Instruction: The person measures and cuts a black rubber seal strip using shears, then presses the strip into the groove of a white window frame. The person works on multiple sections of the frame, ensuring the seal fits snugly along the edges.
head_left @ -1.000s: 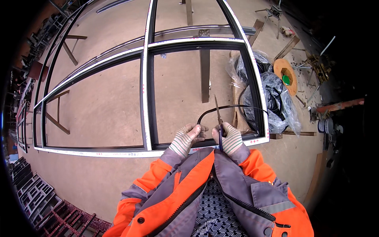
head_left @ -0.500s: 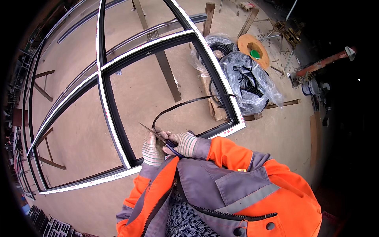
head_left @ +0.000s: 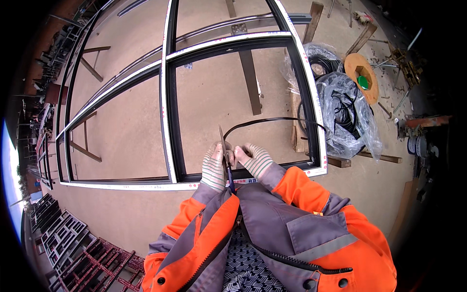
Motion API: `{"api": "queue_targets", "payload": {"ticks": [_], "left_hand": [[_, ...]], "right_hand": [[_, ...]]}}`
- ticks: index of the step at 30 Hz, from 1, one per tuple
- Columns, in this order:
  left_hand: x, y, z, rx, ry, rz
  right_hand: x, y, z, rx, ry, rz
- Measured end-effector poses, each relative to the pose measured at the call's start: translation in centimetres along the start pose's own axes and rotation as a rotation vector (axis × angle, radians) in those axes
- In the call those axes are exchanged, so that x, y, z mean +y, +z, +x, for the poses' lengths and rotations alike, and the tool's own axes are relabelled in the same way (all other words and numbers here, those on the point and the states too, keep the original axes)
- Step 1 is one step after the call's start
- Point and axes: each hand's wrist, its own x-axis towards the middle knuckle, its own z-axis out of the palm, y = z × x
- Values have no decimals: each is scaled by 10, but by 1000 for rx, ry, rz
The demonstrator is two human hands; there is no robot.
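Observation:
My left hand (head_left: pixel 213 166), in a striped knit glove, is closed around a pair of scissors (head_left: pixel 223 141). Its blades point up and away from me, and the dark blue handles hang below the fingers. Beside it, my right hand (head_left: pixel 256 159), in a matching glove, has its fingertips pinched at the end of a black rubber strip (head_left: pixel 265 119). The very end is hidden between the two hands. From there the strip arches to the right and crosses the rim of the white-and-black window frame (head_left: pixel 171 121). Both hands are above the frame's near edge.
Clear plastic bags (head_left: pixel 348 117) with coiled black strip lie right of the frame, beside a round wooden spool end (head_left: pixel 361 73). Wooden legs (head_left: pixel 314 22) stand at the far right. Dark red lattice frames (head_left: pixel 104 263) are stacked at the lower left.
My right hand has left the scissors' handles and moved to the right of them. The scissors have turned from leaning left to nearly upright, against my left hand. The view has shifted left.

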Motion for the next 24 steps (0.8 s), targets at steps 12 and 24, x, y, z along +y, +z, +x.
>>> {"api": "queue_targets", "payload": {"ticks": [12,24], "left_hand": [[13,-32,-4,-28,-136,123],[49,-150,-21,23,-220,-5]], "right_hand": [[-16,34,26,38,-44,305],[-19,136,48,401,-149,237]]}}
